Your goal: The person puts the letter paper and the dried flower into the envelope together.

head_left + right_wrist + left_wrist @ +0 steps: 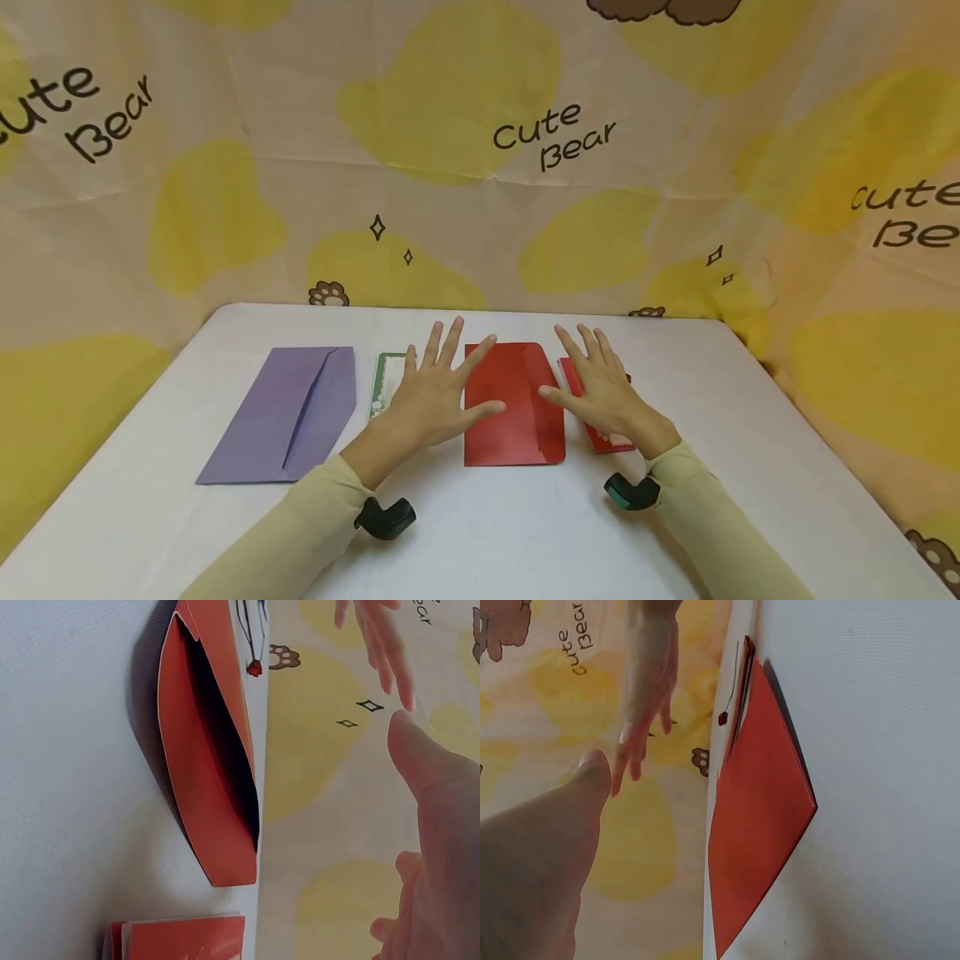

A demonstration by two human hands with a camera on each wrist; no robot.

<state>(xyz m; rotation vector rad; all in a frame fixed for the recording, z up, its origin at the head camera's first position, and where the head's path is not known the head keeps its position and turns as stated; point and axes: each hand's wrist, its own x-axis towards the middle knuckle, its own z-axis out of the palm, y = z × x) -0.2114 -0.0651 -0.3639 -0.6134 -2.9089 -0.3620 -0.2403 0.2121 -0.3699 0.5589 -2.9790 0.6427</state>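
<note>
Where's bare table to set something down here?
Free: the near strip of the white table, between the sleeves and below the red envelope; the far-right part beyond the red card; the strip left of the purple envelope. Crowded: the middle row, with the green card and both hands.

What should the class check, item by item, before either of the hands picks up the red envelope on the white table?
1. Both hands free: the left hand and right hand have spread fingers and hold nothing. Ok.
2. Flat red paper envelope lies between the hands, uncovered. Ok.
3. Envelope mouth open: the right wrist view shows it gaping. Ok.
4. Red printed card is reachable: partly under the right hand. Ok.
5. Green-bordered card and long purple paper envelope lie apart from the red envelope. Ok.
6. Hands touching the white table: cannot tell.
</note>
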